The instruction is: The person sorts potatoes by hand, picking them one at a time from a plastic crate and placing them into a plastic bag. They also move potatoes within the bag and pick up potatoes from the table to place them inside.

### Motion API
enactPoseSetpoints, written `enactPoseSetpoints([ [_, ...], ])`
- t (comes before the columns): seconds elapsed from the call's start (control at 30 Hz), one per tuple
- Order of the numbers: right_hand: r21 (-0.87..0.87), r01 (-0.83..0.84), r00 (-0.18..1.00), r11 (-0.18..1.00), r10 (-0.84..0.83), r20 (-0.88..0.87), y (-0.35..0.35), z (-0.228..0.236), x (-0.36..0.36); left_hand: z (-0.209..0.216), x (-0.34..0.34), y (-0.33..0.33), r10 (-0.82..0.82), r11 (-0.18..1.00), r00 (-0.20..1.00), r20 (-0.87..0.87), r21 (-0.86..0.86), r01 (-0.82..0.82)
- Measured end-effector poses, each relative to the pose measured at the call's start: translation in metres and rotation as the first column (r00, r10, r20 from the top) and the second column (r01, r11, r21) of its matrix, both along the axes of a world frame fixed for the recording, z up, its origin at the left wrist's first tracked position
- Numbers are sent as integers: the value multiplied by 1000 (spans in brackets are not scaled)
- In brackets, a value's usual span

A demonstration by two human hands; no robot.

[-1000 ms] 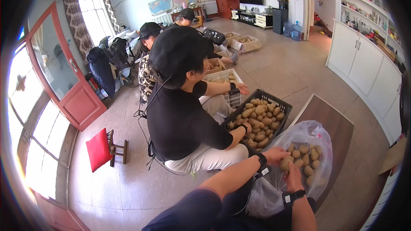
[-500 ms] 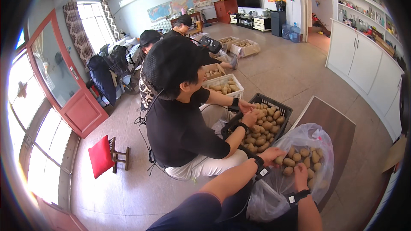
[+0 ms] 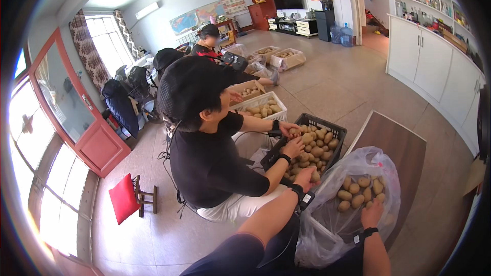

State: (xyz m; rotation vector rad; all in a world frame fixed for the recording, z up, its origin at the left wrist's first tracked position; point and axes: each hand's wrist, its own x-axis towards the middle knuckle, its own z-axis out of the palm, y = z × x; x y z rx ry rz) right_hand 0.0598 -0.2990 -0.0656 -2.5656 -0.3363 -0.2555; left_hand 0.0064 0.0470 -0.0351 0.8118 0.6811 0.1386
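My left hand [image 3: 305, 179] is over the near corner of a black plastic crate [image 3: 335, 162] full of potatoes [image 3: 317, 151]. Its fingers are closed round a potato [image 3: 315, 176]. Inside a clear plastic bag [image 3: 327, 209], my right hand [image 3: 373, 213] has its fingertips bent round a potato [image 3: 369, 205], partly hidden by the hand. Several loose potatoes [image 3: 356, 189] lie in the open bag just beyond those fingers. A co-worker's two hands [image 3: 293, 147] are among the potatoes on the crate's left side, apart from mine.
Close on my left sits a co-worker [image 3: 215, 148] in a black top. Beyond the crate stand a white basket [image 3: 279, 103] and cardboard boxes [image 3: 289, 64] of potatoes, with other people beside them. A brown board [image 3: 394, 145] lies under the bag. A red-seated stool [image 3: 124, 199] stands at left.
My left hand has moved left from the bag to the black crate. My right hand has shifted slightly right and towards me within the bag. The view has turned a little.
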Motion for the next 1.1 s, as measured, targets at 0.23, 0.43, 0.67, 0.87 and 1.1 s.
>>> enactPoseSetpoints([
  [0.23,-111,-59,995,992,49,-88,3,-2,-8,2,1,-5,43,999,999,2,-7,-43],
  [0.43,-197,-19,1000,980,17,-12,-3,-10,-12,-18,7,0,55,997,997,53,-59,-51],
  [0.67,-306,-14,998,952,-7,-65,-3,-8,-15,-40,7,12,-26,994,988,155,107,9],
  [0.87,-261,-22,996,965,-2,-92,17,17,-29,-44,-6,32,-48,983,985,163,182,18],
  [1.1,-265,6,999,964,-14,-31,2,1,-26,-26,0,16,72,997,991,115,-38,-68],
])
